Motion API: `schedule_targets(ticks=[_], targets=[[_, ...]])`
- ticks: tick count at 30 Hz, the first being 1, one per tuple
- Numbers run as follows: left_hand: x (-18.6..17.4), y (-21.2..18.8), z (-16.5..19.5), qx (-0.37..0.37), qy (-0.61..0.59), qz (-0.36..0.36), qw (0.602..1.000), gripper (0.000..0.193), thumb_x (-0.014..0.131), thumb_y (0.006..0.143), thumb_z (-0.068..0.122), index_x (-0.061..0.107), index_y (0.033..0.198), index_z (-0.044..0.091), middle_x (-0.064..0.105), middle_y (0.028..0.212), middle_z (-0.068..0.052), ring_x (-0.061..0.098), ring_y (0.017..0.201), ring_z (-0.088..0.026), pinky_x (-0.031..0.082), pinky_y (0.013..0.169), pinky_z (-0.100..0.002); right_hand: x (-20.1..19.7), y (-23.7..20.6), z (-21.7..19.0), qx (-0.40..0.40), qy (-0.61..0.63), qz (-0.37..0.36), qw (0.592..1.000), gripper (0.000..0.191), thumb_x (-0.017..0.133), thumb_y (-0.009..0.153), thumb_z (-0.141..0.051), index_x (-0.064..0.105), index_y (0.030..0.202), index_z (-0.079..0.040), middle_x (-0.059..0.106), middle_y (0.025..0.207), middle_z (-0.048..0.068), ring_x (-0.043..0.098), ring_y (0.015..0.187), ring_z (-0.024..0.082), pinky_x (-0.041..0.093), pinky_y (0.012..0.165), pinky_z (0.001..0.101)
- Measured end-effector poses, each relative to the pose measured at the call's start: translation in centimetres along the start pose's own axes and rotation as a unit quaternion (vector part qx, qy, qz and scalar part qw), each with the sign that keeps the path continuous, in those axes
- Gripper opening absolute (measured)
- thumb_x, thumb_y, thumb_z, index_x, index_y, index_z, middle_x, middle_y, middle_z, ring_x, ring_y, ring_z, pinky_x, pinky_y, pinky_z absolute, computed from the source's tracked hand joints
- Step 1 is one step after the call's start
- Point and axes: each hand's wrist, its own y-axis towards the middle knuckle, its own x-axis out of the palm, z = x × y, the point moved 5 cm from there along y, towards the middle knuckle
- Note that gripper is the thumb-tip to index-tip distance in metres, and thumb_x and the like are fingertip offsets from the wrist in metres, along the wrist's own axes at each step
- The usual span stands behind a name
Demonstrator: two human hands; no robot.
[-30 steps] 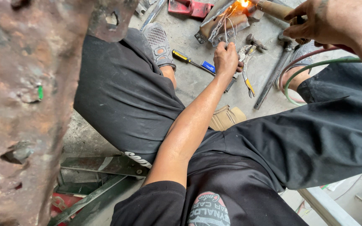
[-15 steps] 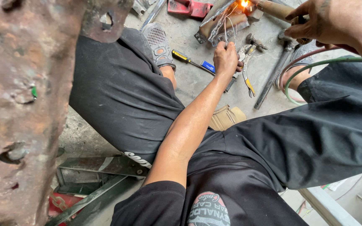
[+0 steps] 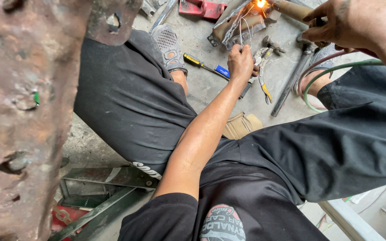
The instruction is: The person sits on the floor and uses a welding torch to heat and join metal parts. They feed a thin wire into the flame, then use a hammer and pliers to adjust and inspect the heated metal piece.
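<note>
I sit on the concrete floor with my legs spread, in black trousers. My left hand (image 3: 241, 62) reaches forward and pinches thin filler wire (image 3: 245, 27) that runs up to a bright orange glow (image 3: 260, 3) on a bent metal part (image 3: 231, 27). My right hand (image 3: 342, 24) at the top right grips a torch with a brass-coloured handle (image 3: 292, 10) pointing at the same glow. A green and a red hose (image 3: 320, 76) loop down from that hand across my right foot.
A yellow-and-black screwdriver (image 3: 198, 62), pliers (image 3: 263, 71) and a long hammer (image 3: 291, 82) lie by my left hand. A rusty metal panel (image 3: 18, 116) fills the left. A red tool (image 3: 202, 8) lies at the top, a tan cloth (image 3: 243, 126) between my legs, green metal bars (image 3: 108, 176) at the lower left.
Both hands keep their grip and stay in place. The view has shifted only slightly, and the glow at the metal part persists.
</note>
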Motion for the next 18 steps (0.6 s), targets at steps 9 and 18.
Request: schedule_targets(ticks=[9,18], targets=[[-0.2,0.1,-0.3,-0.006,0.001,0.001,1.000,0.029,0.048,0.097,0.023,0.053,0.090,-0.005,0.064,0.070,-0.017,0.066,0.045,-0.024,0.053,0.032,-0.036,-1.0,-1.4,-1.2,-0.025,-0.089,0.024,0.995,0.047,0.073,0.098,-0.038,0.070,0.137,-0.012,0.074,0.074,0.017,0.069,0.053,0.025,0.056,0.050,0.0375],[4.2,-3.4,-1.4,0.009,0.069,-0.035,0.997,0.028,0.046,0.102,0.026,0.055,0.104,0.000,0.064,0.070,-0.013,0.066,0.048,-0.019,0.052,0.035,-0.033,1.4,-9.5,8.3,-0.047,0.086,0.142,0.985,0.049,0.081,0.091,-0.015,0.071,0.138,-0.007,0.072,0.077,0.014,0.064,0.055,0.019,0.053,0.047,0.0338]])
